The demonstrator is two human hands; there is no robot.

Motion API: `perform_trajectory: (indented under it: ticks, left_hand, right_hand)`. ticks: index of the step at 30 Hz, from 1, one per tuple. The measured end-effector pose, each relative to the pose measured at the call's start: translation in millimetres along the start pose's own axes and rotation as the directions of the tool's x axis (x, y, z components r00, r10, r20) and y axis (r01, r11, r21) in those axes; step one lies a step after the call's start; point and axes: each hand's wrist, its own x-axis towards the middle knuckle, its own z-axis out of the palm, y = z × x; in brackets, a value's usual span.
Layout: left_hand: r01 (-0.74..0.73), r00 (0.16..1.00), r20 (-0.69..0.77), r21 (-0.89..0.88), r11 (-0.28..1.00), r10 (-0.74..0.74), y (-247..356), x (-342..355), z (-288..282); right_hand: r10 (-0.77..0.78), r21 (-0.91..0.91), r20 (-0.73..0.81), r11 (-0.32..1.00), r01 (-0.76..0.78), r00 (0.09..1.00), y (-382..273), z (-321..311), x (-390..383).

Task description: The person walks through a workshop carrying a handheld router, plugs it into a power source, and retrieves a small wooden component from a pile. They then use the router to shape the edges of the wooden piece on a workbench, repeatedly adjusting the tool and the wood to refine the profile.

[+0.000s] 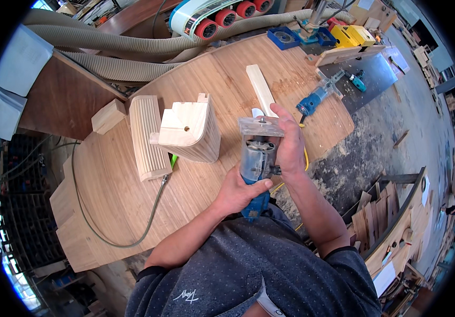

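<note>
A blue-bodied trim router (259,158) with a clear plastic base (255,127) is held in both hands above the near edge of a wooden tabletop, just in front of the wearer's torso, its base end pointing away. The left hand (240,189) wraps the lower body, thumb laid across it; the right hand (290,143) cups the opposite side, fingers bent against the base's edge.

To the left stand a curved pale-wood piece (198,127) with a round hole in its top and, just beside it, a ribbed wooden piece (147,140); a rubber air hose (117,245) loops nearby. Beyond the router lies a pale wooden strip (260,84), with a second trim router (312,100) to its right, near a teal power tool (356,82) on a dark panel. Corrugated ducts (106,41) and a machine with red wheels (206,28) line the far side.
</note>
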Motion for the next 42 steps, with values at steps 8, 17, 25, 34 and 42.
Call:
perform_trajectory:
  ticks: [8, 17, 25, 34, 42]
  left_hand:
    - [-0.013, 1.0, -0.01, 0.009, 1.0, 0.013, 0.6, 1.3, -2.0]
    - [0.017, 1.0, 0.022, 0.019, 1.0, -0.018, -5.3, 0.8, -8.1]
    - [0.054, 0.998, 0.029, -0.043, 0.998, -0.053, -8.9, 1.2, -8.4]
    - [0.073, 0.997, 0.04, -0.046, 0.996, -0.071, -6.8, 1.3, -9.3]
    - [0.084, 0.995, 0.057, -0.061, 0.995, -0.081, -10.1, 2.0, -12.1]
  right_hand:
    - [0.003, -0.013, 0.054, 1.0, -0.002, 0.999, 8.5, -5.1, 5.5]
    - [0.104, 0.153, 0.188, 0.979, -0.134, 0.977, 11.5, -3.7, -7.0]
    - [0.112, 0.129, 0.152, 0.983, -0.132, 0.982, 7.7, -5.1, -7.0]
    - [0.111, 0.131, 0.123, 0.983, -0.127, 0.986, 7.1, -3.4, -6.3]
    - [0.116, 0.153, 0.127, 0.979, -0.135, 0.985, 7.8, -2.2, -5.7]
